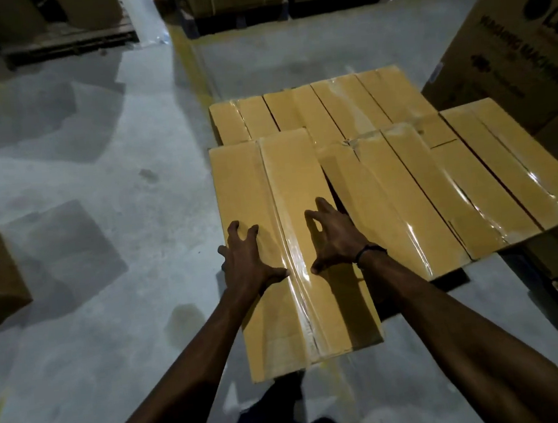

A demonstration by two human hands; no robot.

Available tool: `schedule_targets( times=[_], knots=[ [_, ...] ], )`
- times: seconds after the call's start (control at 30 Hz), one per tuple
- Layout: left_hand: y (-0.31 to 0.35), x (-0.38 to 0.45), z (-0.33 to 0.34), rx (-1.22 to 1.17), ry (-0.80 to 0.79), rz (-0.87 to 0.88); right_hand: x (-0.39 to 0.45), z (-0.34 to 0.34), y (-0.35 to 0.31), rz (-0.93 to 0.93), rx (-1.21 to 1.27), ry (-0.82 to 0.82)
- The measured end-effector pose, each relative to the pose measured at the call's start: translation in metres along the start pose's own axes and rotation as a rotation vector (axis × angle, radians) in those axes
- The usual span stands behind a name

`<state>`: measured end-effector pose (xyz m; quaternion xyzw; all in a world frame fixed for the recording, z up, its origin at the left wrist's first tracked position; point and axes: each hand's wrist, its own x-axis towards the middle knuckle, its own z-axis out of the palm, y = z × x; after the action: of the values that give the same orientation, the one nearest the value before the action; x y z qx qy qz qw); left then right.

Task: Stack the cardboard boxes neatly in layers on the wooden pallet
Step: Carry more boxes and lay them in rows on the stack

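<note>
The nearest cardboard box (291, 244) is being pressed flat from above by both hands. The left hand (246, 261) is being rested near the box's left edge, fingers spread and straight, its grip apart and clamped on nothing. The right hand (333, 236) is being laid on the box's right half, fingers splayed, grip likewise apart; a dark band (368, 252) is being worn at that wrist. The box is being kept beside a row of taped boxes (439, 173), above a further row (322, 110). The pallet (450, 277) is being hidden except for a dark strip beneath. A large printed carton (521, 37) is being observed at right, on the concrete floor (93, 162).
</note>
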<state>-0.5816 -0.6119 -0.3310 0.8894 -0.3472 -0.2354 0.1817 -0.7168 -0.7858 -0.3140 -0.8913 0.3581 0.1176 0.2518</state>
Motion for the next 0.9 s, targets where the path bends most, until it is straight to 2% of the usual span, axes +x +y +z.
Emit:
schedule_targets(
  times=[0.53,0.9],
  knots=[
    [0.000,0.114,0.109,0.012,-0.052,-0.125,0.134,0.053,0.093,-0.023,0.016,-0.141],
    [0.002,0.132,0.143,-0.022,-0.062,-0.175,0.156,0.078,0.128,-0.056,0.029,-0.185]
  ],
)
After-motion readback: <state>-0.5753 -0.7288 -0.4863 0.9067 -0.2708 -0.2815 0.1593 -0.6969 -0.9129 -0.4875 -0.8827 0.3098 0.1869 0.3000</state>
